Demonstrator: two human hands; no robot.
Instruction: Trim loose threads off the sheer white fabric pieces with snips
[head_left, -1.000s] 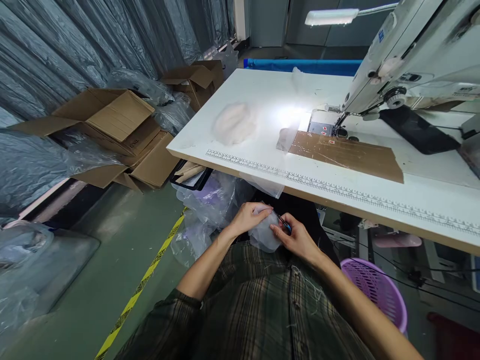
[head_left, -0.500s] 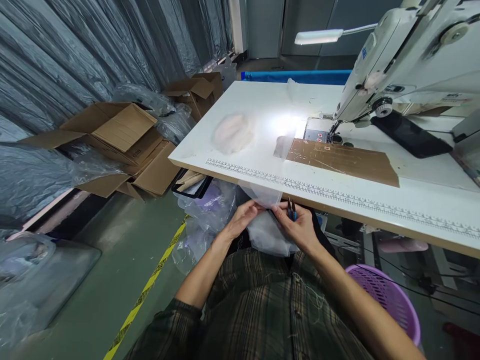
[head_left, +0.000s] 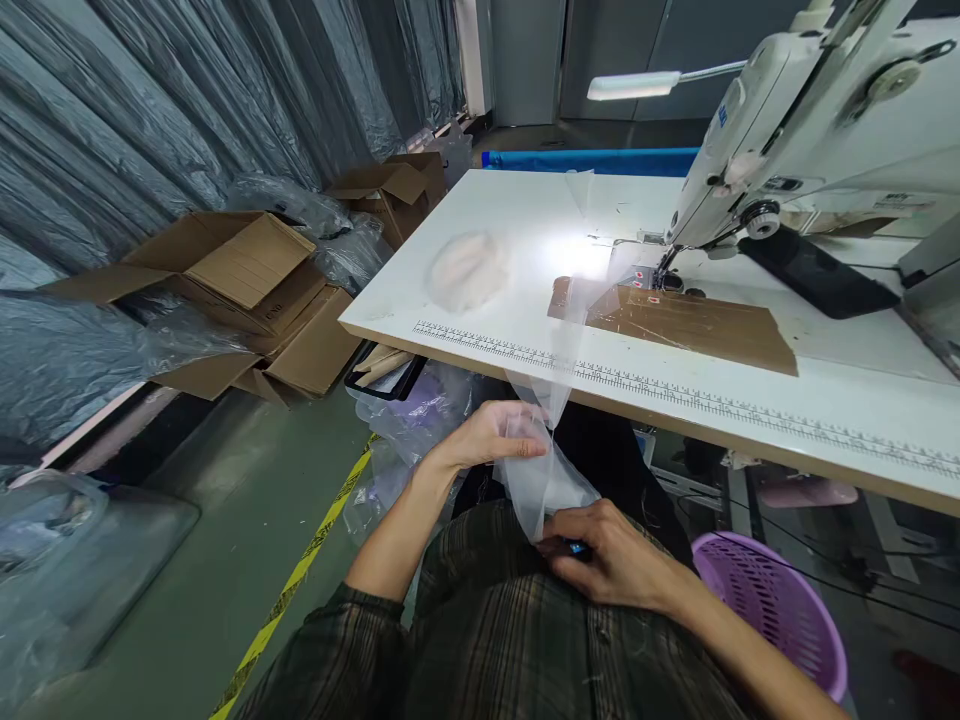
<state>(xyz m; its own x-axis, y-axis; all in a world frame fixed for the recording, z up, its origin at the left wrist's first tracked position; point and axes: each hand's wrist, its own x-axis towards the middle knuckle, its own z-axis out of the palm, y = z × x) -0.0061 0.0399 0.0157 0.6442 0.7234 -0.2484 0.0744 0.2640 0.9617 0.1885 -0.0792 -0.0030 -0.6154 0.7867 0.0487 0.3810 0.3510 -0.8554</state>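
Nearer the table (head_left: 405, 290), the left hand (head_left: 495, 437) is pinching the sheer strip (head_left: 564, 365). The right hand (head_left: 600, 555) is pinching its end; its length is running toward the table.

- Fabric (head_left: 528, 490): sheer, whitish, loose, creased, hanging in folds just below the table's (head_left: 409, 265) near edge.
- Its middle is gripped in the left hand (head_left: 495, 436); its near end tapers to the fingers of the right hand (head_left: 604, 552).
- Its far part rises as a narrow strip past that edge, crossing the card's (head_left: 697, 325) left part.
- Snips (head_left: 577, 547): mostly hidden inside the right hand, a small blue part showing.
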